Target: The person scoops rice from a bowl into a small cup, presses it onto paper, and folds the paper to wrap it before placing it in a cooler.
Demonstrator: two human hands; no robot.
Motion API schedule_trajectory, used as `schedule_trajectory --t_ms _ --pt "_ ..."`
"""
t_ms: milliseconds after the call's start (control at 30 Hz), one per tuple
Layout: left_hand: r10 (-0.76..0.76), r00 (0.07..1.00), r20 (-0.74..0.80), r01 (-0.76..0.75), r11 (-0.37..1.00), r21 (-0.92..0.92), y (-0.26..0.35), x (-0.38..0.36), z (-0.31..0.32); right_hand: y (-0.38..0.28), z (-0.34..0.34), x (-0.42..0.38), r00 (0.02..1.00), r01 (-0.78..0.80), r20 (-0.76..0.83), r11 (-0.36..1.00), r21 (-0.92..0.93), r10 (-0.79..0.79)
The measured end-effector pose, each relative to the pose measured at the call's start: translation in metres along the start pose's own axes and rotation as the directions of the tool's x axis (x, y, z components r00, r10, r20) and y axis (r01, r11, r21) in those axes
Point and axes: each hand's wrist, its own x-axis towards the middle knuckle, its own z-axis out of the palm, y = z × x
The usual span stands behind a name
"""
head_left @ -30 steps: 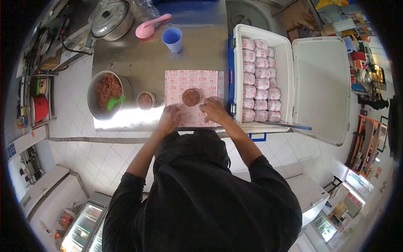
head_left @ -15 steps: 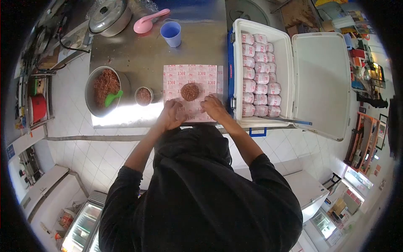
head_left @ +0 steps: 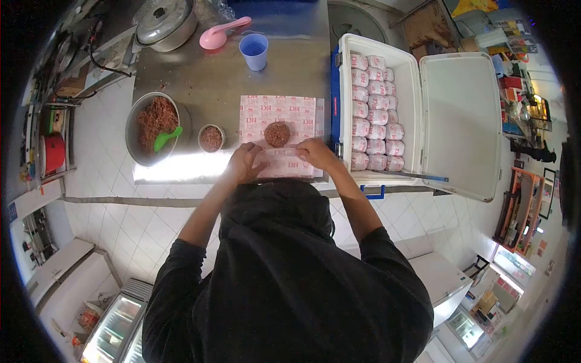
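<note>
A round mound of reddish-brown rice (head_left: 277, 134) sits on a sheet of white wrapping paper (head_left: 254, 112) with pink print. The sheet's near edge is lifted and folded up against the mound. My left hand (head_left: 245, 162) pinches that edge at its left end, fingers curled. At the right end, my right hand (head_left: 316, 154) grips the same fold between thumb and fingers. More paper shows beneath, along the right side. Left of the paper stands a small cup (head_left: 211, 138) filled with the same rice.
A metal pot (head_left: 186, 124) of rice holds a green scoop (head_left: 166, 140). Farther back are a blue cup (head_left: 253, 51), a pink ladle (head_left: 215, 39) and a lidded pot (head_left: 166, 27). At right, an open cooler (head_left: 414, 109) contains rows of wrapped bundles (head_left: 376, 117).
The near edge of the paper has come up and folded away from me toward the mound. My right hand has shifted slightly, its fingers closing on the fold.
</note>
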Motion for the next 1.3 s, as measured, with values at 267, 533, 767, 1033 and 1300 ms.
schedule_trajectory --t_ms 267,533,767,1033,1300 --pt "-0.139 0.990 -0.021 0.134 0.979 -0.154 -0.017 0.050 -0.030 -0.047 -0.026 -0.008 0.914 0.089 -0.372 0.975 -0.205 -0.161" --pt "0.087 0.852 -0.516 0.029 0.977 0.212 -0.007 0.079 -0.020 0.005 -0.033 0.049 0.942 -0.112 -0.312 0.993 0.039 0.119" --pt "0.408 0.911 -0.067 -0.366 0.872 0.324 0.020 0.035 0.042 -0.010 -0.016 0.082 0.738 -0.130 -0.656 0.920 -0.370 -0.159" --pt "0.283 0.957 -0.062 -0.254 0.923 0.291 0.022 0.041 0.039 -0.033 -0.026 0.084 0.897 -0.308 -0.404 0.909 -0.281 0.179" --pt "0.326 0.936 -0.136 -0.277 0.917 0.287 0.017 0.044 0.043 -0.017 -0.018 0.094 0.887 -0.274 -0.451 0.903 -0.330 0.104"
